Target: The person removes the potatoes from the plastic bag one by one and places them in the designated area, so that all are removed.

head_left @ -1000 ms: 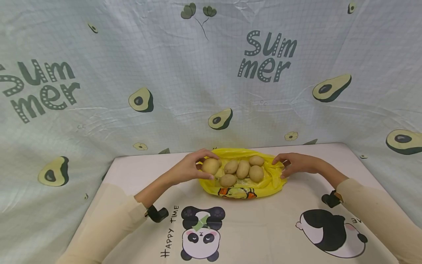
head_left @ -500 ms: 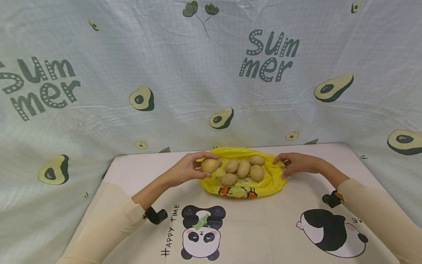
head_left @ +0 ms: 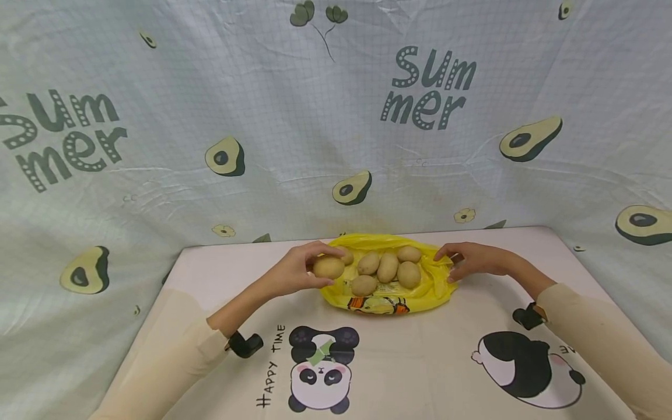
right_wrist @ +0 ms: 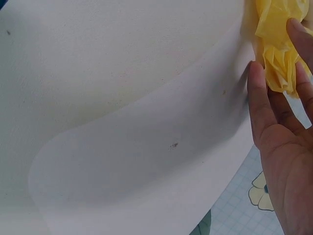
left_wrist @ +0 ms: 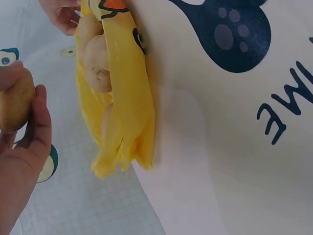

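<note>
My left hand (head_left: 294,271) pinches a tan potato (head_left: 329,268) between thumb and fingers, over the left end of a yellow plastic bag (head_left: 438,287). In the left wrist view that potato (left_wrist: 15,104) is apart from the bag (left_wrist: 131,93). Several more potatoes (head_left: 387,268) lie in the bag's wide opening, one of them partly behind the held one. At the right end, my right hand (head_left: 478,260) holds the bag's crumpled edge. The right wrist view has its thumb and fingers (right_wrist: 261,98) around the gathered yellow plastic (right_wrist: 281,36).
The bag lies near the back of a pale table (head_left: 409,361) printed with pandas. Behind it hangs a light curtain (head_left: 283,116) with avocados and lettering. A dark wrist camera (head_left: 247,344) sits on the left wrist, another (head_left: 527,317) on the right.
My left hand has shifted slightly left with its potato, turning it and uncovering more of the potato behind. My right hand has stayed at the bag's right end.
</note>
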`<state>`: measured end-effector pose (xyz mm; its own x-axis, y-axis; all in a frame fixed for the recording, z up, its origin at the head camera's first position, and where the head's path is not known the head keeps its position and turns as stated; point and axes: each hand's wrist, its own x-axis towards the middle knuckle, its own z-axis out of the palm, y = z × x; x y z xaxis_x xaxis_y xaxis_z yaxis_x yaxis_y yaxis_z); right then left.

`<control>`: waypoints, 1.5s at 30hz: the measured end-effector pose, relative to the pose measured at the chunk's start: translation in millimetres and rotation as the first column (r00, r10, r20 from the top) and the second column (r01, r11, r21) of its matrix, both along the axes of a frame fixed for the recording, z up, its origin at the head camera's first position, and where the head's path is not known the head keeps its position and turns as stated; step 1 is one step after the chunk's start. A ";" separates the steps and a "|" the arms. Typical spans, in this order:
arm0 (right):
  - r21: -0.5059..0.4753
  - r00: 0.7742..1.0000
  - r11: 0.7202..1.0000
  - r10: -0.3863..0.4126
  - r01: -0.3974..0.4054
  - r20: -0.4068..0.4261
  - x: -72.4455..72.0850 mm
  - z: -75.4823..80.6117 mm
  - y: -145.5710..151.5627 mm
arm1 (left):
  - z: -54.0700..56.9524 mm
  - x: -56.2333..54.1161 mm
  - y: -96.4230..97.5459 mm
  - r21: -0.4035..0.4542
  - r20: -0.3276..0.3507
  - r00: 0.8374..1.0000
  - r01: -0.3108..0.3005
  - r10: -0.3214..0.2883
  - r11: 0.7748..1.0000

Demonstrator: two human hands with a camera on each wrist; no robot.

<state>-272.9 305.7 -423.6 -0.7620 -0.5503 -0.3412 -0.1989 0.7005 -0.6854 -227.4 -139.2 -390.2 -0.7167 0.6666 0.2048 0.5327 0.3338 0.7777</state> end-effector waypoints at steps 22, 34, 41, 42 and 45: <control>0.005 0.997 0.999 0.036 -0.036 -0.063 0.8 -2.0 3.4 | 7.2 10.4 -20.9 -0.138 -0.235 0.972 -0.015 -0.018 0.990; 0.002 1.000 1.000 0.003 -0.003 -0.015 1.0 -2.5 0.7 | 6.6 14.5 -36.9 -0.133 -0.192 0.981 -0.038 0.012 0.990; 0.000 1.000 1.000 -0.006 0.006 -0.005 0.6 -3.1 1.5 | 6.2 14.9 -44.7 -0.125 -0.167 0.985 -0.074 0.052 0.989; -0.002 1.000 1.000 -0.007 0.007 -0.004 0.6 -3.1 1.5 | 5.5 14.8 -45.7 -0.125 -0.170 0.984 -0.075 0.053 0.989; -0.009 1.000 1.000 -0.009 0.010 0.002 0.7 -2.9 1.2 | 3.3 14.5 -48.2 -0.117 -0.179 0.983 -0.071 0.049 0.991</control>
<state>-272.1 306.9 -426.5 -0.7665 -0.5461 -0.3380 -0.1908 0.6961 -0.6921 -212.9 -187.5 -386.9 -0.7161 0.6516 0.2502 0.6334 0.4562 0.6251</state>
